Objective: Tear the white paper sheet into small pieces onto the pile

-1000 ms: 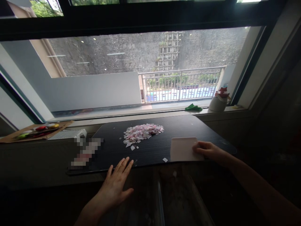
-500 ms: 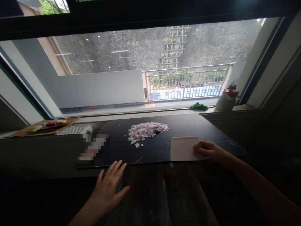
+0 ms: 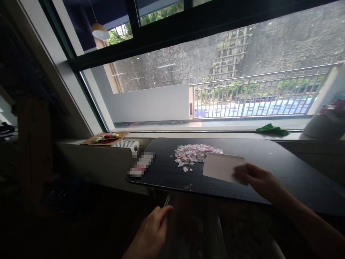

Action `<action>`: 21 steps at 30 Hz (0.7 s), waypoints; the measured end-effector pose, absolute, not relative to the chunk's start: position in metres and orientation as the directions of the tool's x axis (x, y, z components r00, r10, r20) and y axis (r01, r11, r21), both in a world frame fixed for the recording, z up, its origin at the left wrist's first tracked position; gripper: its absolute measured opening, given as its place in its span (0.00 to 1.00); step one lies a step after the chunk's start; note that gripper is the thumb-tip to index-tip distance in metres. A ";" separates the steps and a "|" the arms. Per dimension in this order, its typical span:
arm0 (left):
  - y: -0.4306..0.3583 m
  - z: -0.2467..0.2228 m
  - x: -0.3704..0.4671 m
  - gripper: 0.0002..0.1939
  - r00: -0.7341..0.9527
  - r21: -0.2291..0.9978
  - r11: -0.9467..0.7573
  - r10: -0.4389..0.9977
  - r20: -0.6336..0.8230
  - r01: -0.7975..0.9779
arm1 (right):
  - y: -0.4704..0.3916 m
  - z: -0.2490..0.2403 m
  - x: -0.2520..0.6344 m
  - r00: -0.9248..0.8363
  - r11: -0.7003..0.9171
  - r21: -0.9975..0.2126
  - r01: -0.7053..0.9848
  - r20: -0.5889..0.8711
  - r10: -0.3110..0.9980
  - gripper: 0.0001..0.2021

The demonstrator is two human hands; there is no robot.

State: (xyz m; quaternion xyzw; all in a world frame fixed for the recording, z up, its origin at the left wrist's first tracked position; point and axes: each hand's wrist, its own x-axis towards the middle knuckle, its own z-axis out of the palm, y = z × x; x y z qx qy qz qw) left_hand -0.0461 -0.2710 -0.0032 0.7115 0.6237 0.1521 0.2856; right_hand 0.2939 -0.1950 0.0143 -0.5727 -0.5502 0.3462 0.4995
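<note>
My right hand [image 3: 253, 176] is closed on the right edge of a white card [image 3: 222, 166], which is held over the black table [image 3: 167, 176]. The card's upper left corner overlaps the right side of a heap of small pink and white paper scraps [image 3: 191, 153]. A few loose scraps lie just in front of the heap. Below the table's front edge, my left hand [image 3: 155, 228] has its fingers curled by a thin, shiny rod-like edge; what it grips is too dark to make out.
A blurred-out item [image 3: 141, 164] lies at the table's left end. Behind are a green cloth [image 3: 272, 130] and a white pot [image 3: 322, 124] on the windowsill, and a brown board [image 3: 121, 136] with colourful things at the left.
The view has turned left. My right hand has lifted the card and brought it to the heap. My left hand has gone from spread fingers to closed, below the table edge.
</note>
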 end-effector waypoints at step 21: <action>-0.271 0.010 -0.032 0.23 0.189 0.495 -0.075 0.965 -0.184 0.866 | -0.134 0.021 0.225 0.012 0.260 -0.867 0.425 0.292 0.956 0.08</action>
